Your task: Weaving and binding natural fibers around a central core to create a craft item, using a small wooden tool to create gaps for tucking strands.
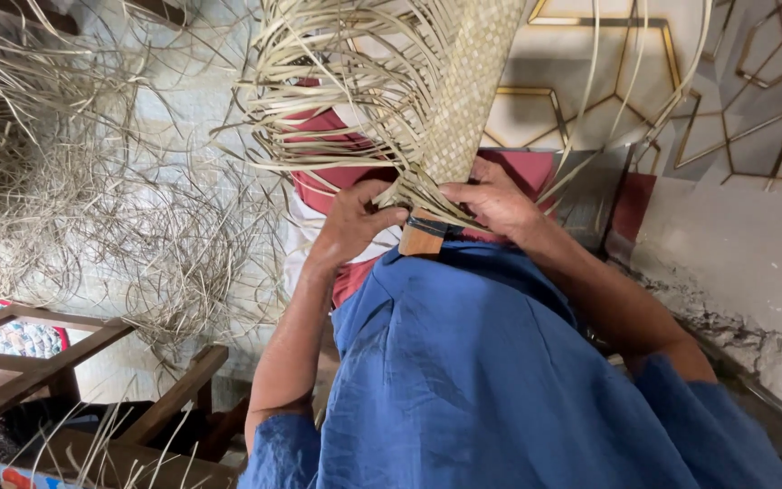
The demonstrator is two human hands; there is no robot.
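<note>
The left hand (352,222) and right hand (492,199) meet at the lower end of one woven mat (468,86), held up over the lap in blue cloth (463,362). Each hand's grip is closed on loose strips (337,81) right where the finished weave stops, the left pinching a bundle, the right pressing strips against the mat's edge. Just below them sits one small wooden block (423,237) with a dark band.

By my judgement the weaving is partway along: a tight checkered panel is done, while many free strips, too many to count, fan out unwoven to the left. More loose strips lie in a heap (92,208) on the floor beside two wooden frames (56,349).
</note>
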